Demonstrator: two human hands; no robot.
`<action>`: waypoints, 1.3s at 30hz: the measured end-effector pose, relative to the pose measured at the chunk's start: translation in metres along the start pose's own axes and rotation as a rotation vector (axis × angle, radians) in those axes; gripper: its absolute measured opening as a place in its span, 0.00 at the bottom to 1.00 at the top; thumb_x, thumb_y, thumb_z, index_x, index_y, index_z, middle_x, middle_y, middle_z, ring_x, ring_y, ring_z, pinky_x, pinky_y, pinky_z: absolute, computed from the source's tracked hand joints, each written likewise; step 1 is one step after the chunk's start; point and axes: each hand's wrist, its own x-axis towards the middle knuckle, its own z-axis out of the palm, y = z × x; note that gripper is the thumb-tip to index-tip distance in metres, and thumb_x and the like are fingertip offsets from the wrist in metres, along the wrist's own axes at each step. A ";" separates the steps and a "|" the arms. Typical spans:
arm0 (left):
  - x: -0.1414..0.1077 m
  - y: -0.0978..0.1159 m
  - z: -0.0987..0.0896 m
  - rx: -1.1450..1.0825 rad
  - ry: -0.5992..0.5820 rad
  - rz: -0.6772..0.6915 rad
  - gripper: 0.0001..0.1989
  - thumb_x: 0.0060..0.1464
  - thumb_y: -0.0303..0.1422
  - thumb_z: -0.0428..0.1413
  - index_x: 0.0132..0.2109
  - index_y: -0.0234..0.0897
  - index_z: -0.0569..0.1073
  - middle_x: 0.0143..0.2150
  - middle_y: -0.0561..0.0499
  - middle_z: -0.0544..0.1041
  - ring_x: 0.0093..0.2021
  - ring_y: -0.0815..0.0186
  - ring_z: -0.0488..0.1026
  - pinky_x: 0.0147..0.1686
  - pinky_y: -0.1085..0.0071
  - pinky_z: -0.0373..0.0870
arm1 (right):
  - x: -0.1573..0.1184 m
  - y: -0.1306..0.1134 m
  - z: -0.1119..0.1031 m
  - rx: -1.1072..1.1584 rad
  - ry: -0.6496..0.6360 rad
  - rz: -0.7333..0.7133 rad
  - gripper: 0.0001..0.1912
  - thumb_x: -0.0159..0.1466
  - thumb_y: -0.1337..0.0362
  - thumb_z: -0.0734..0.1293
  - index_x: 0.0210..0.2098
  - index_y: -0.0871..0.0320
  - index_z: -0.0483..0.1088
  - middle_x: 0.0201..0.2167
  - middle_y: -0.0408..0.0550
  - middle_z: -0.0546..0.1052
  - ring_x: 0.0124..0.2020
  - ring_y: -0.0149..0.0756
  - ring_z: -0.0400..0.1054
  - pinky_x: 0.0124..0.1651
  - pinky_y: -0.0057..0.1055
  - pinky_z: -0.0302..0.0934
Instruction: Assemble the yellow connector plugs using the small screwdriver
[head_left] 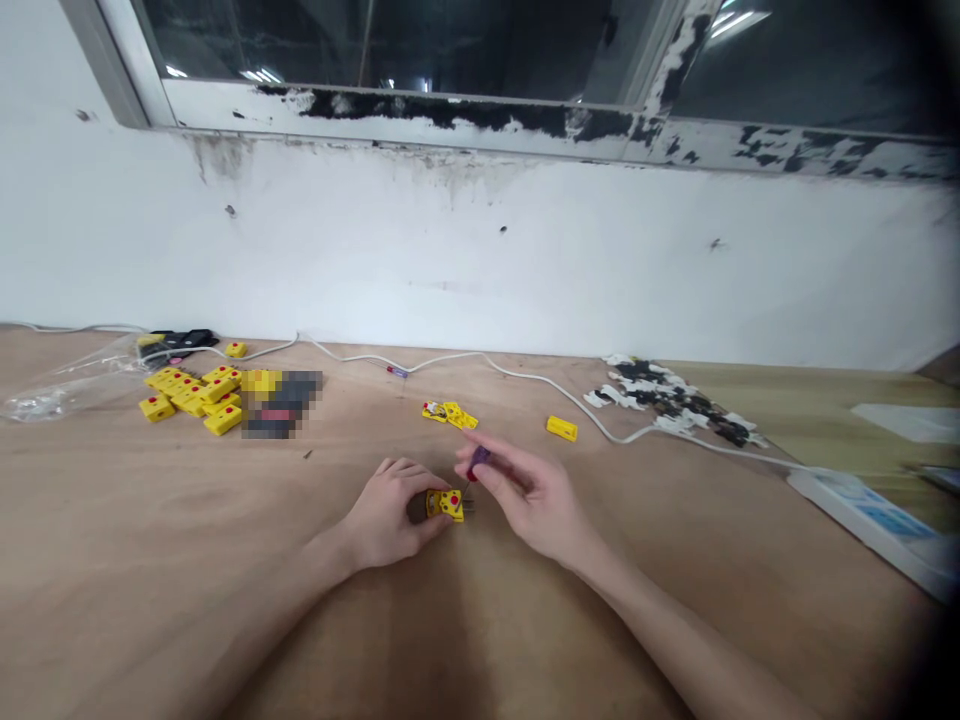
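Near the middle of the wooden table, my left hand grips a small yellow plug with a red spot on top. Metal prongs stick out of the plug's right end. My right hand pinches a small screwdriver by its purple handle. The thin shaft slants down to the plug's top; whether the tip sits in a screw is too small to tell. Just beyond my hands lie an opened yellow plug and, to the right, a plain yellow cover.
At left lie a pile of yellow plugs and a clear plastic bag. A white cable runs along the wall to a power strip at right. Black and white pieces are heaped at the back right.
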 end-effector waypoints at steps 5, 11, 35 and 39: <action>0.000 -0.001 0.000 0.001 -0.001 0.004 0.12 0.55 0.37 0.62 0.47 0.45 0.76 0.46 0.53 0.81 0.47 0.59 0.73 0.50 0.60 0.64 | 0.003 -0.005 -0.005 -0.037 -0.038 -0.008 0.19 0.69 0.63 0.64 0.59 0.50 0.70 0.45 0.50 0.77 0.43 0.37 0.74 0.50 0.37 0.71; 0.001 -0.002 0.001 -0.003 0.001 0.007 0.11 0.55 0.37 0.62 0.46 0.45 0.77 0.45 0.52 0.81 0.47 0.59 0.73 0.49 0.60 0.64 | 0.003 -0.001 -0.010 -0.090 -0.038 0.028 0.18 0.68 0.61 0.65 0.57 0.51 0.71 0.40 0.48 0.79 0.42 0.37 0.74 0.51 0.37 0.70; 0.000 -0.001 -0.001 -0.004 -0.022 -0.019 0.13 0.55 0.38 0.62 0.48 0.45 0.77 0.45 0.53 0.80 0.48 0.60 0.72 0.51 0.62 0.63 | 0.014 -0.013 -0.012 -0.124 -0.184 0.100 0.11 0.67 0.62 0.66 0.48 0.54 0.73 0.42 0.48 0.78 0.40 0.36 0.74 0.45 0.33 0.70; 0.000 -0.001 0.001 -0.012 -0.020 -0.024 0.12 0.56 0.37 0.62 0.48 0.46 0.77 0.46 0.54 0.80 0.48 0.60 0.73 0.51 0.61 0.62 | 0.028 -0.022 -0.031 -0.408 -0.362 0.041 0.15 0.70 0.65 0.61 0.54 0.53 0.70 0.46 0.49 0.78 0.44 0.38 0.73 0.47 0.34 0.66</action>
